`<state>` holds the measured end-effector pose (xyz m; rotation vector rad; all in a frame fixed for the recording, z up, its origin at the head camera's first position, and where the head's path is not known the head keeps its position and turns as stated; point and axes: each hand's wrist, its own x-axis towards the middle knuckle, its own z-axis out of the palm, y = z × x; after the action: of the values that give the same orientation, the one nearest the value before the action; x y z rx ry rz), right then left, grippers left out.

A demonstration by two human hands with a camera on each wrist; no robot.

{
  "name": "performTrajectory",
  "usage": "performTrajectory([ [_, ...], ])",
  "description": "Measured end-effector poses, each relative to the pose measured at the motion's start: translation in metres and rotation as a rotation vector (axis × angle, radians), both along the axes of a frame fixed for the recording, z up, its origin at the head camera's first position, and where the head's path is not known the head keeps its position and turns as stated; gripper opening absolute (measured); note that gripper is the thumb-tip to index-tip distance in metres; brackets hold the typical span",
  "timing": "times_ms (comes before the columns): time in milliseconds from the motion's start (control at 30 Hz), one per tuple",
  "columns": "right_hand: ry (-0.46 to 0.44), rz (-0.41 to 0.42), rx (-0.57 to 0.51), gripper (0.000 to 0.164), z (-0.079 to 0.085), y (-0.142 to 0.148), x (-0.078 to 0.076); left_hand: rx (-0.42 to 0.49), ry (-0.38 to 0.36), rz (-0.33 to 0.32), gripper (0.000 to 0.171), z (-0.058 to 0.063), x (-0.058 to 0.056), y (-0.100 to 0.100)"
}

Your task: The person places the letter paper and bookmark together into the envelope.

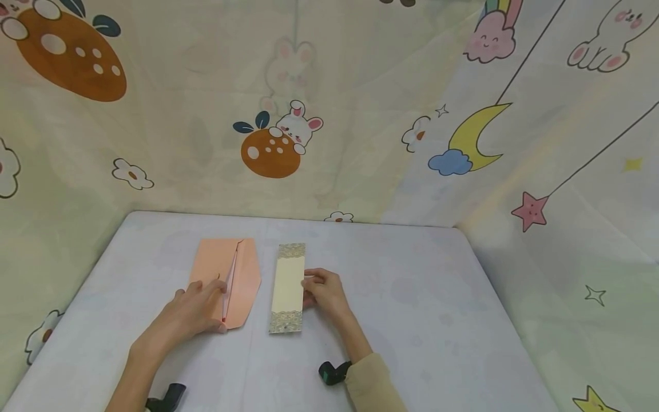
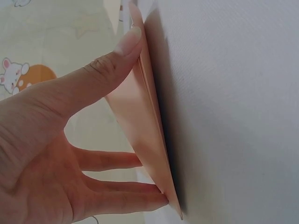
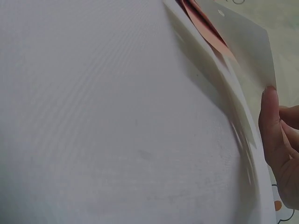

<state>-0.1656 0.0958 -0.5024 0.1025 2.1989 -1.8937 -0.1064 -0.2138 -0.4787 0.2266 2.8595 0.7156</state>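
the left hand (image 1: 191, 310) rests spread-fingered on a peach envelope (image 1: 245, 293); the right hand (image 1: 328, 294) pinches a cream card (image 1: 289, 286) by one long edge, beside it above the tabletop (image 1: 427, 320). squeezing could tear the envelope's gaping slit; the one-sided pinch might bend the card. envelope contents: can't tell. a printed curtain (image 1: 355, 131) hangs behind.

A peach paper envelope (image 1: 246, 297) sits towards the table's (image 1: 412, 297) far left corner, its lengthwise slit gaping narrowly. To its right, just apart, a narrow cream card (image 1: 289, 286) with patterned bands at both ends points lengthwise toward the far edge, tilted off the surface.
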Motion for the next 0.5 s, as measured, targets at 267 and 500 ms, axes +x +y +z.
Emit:
performTrajectory([
  [267,-0.01,0.035,-0.047,0.032,0.003,-0.012,-0.002,-0.006,-0.013,0.006,0.082,0.0,-0.002,0.0],
  [500,-0.013,0.032,-0.009,0.031,0.002,-0.022,-0.006,-0.012,-0.012,0.013,0.081,-0.001,-0.001,0.001],
])
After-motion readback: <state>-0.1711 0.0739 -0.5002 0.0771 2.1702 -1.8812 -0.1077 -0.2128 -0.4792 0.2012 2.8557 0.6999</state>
